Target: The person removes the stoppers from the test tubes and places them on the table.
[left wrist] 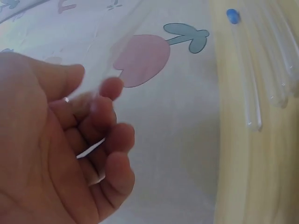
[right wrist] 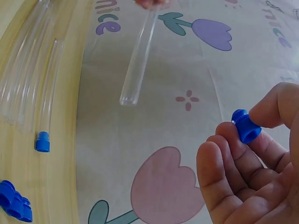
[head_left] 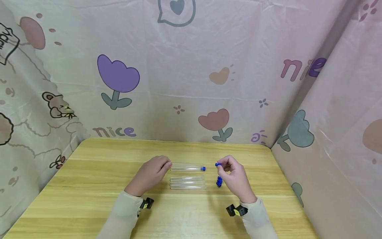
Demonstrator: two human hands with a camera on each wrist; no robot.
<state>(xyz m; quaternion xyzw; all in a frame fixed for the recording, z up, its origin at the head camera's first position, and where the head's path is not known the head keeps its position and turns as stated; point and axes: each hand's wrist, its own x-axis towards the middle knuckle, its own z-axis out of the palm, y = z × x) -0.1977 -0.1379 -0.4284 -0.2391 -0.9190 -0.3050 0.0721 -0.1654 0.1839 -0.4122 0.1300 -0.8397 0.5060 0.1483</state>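
My left hand (head_left: 150, 174) pinches one end of a clear test tube (right wrist: 138, 65), raised off the table with its other end pointing right toward my right hand. Between the thumb and fingers of my right hand (head_left: 235, 176) is a blue cap (right wrist: 246, 127), a short way from the tube and not touching it. A test tube with a blue cap (right wrist: 43, 142) on it lies on the table beneath. Nearer to me lie several uncapped test tubes (head_left: 188, 182) side by side. Several loose blue caps (head_left: 219, 181) sit clustered below my right hand.
Everything lies on a wood-grain table (head_left: 74, 196). A printed cloth (head_left: 179, 66) hangs behind the table's far edge and along both sides. Each wrist carries a small black camera (head_left: 236, 210).
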